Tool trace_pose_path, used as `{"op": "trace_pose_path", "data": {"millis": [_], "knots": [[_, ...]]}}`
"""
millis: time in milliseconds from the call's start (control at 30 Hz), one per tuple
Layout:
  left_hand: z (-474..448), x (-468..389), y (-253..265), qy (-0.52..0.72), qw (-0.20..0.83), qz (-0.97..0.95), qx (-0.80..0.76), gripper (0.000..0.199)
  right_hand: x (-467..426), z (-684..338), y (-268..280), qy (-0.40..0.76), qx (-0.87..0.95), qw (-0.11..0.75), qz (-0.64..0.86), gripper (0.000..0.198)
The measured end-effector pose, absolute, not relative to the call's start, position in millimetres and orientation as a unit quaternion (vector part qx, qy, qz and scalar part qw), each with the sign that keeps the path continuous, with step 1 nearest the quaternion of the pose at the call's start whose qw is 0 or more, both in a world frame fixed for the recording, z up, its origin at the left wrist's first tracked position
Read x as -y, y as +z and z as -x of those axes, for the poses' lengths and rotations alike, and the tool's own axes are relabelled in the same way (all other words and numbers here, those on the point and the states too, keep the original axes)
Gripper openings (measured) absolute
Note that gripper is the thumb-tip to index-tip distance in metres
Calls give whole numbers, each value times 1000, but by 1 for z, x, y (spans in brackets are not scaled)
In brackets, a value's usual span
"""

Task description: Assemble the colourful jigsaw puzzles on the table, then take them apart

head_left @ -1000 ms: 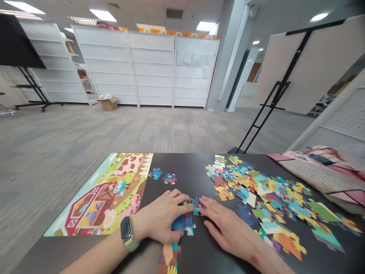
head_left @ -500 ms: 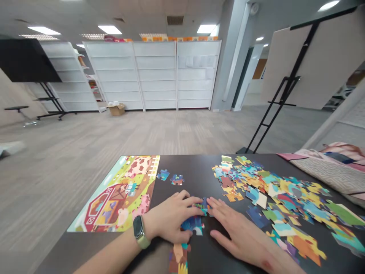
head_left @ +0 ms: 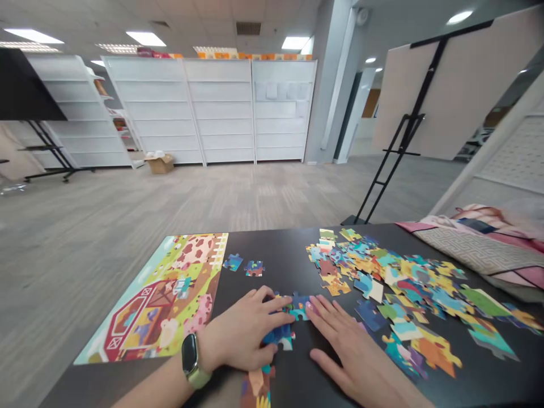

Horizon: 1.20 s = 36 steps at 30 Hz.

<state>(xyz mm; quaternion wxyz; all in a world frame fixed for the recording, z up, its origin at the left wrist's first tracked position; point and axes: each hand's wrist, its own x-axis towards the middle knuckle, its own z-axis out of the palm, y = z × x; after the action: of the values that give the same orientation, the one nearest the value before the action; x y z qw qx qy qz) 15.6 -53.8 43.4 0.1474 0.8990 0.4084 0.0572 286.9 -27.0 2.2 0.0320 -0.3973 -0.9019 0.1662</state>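
Several blue puzzle pieces (head_left: 301,306) lie together on the dark table between my hands. My left hand (head_left: 250,323), with a watch on its wrist, rests on the left part of them, its fingers spread and partly covering the pieces. From the other side my right hand (head_left: 342,345) lies flat, its fingertips touching the right edge of the pieces and its thumb apart. Below my left hand is a brown and orange puzzle strip (head_left: 256,388), partly hidden. Two loose pieces, a blue one (head_left: 233,262) and a dark blue one (head_left: 254,268), lie farther out.
A farm picture sheet (head_left: 170,289) lies on the table's left side. Many loose puzzle pieces (head_left: 408,289) are heaped at the right, close to my right hand. Behind them is a patterned pink and grey cloth item (head_left: 463,243). Beyond the table stands a board on a black stand (head_left: 408,130).
My view has turned slightly right, so everything sits farther left. More of the blue pieces shows between my fingertips. Both hands remain on the pieces.
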Motion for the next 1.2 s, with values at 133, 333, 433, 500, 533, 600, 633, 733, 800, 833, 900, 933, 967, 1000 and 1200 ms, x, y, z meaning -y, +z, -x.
{"op": "trace_pose_path", "data": {"millis": [133, 333, 433, 500, 533, 600, 633, 733, 800, 833, 900, 933, 967, 1000, 1200], "knots": [[-18, 53, 44, 64, 157, -893, -416, 59, 29, -285, 1, 171, 903, 43, 391, 69], [-25, 51, 39, 76, 160, -888, -423, 61, 32, -277, 5, 187, 902, 69, 382, 74], [-25, 50, 36, 77, 155, -886, -430, 59, 32, -275, 9, 186, 905, 84, 373, 77], [-21, 48, 35, 77, 152, -884, -436, 60, 30, -281, 10, 165, 903, 128, 376, 68], [-19, 46, 35, 79, 150, -882, -440, 61, 30, -288, 10, 145, 892, 174, 391, 62], [-14, 43, 35, 80, 146, -879, -447, 62, 29, -306, 7, 102, 840, 297, 444, 50], [-12, 41, 35, 80, 145, -878, -450, 63, 29, -316, 4, 90, 802, 355, 472, 46], [-6, 34, 32, 83, 145, -876, -453, 66, 32, -344, -8, 100, 721, 439, 527, 35], [-2, 31, 31, 87, 150, -874, -455, 65, 35, -355, -16, 117, 704, 443, 543, 32], [0, 30, 30, 87, 155, -872, -457, 65, 37, -358, -19, 123, 699, 443, 548, 31], [7, 29, 31, 81, 168, -869, -459, 67, 41, -360, -22, 131, 689, 447, 555, 31], [10, 29, 31, 76, 176, -867, -459, 73, 42, -360, -22, 134, 685, 448, 559, 32], [14, 29, 32, 72, 184, -867, -458, 80, 42, -360, -21, 137, 683, 447, 562, 32], [17, 29, 32, 66, 190, -867, -457, 88, 43, -359, -21, 140, 683, 444, 562, 32], [25, 27, 28, 58, 224, -858, -458, 87, 39, -360, -18, 150, 695, 434, 553, 33]]}}
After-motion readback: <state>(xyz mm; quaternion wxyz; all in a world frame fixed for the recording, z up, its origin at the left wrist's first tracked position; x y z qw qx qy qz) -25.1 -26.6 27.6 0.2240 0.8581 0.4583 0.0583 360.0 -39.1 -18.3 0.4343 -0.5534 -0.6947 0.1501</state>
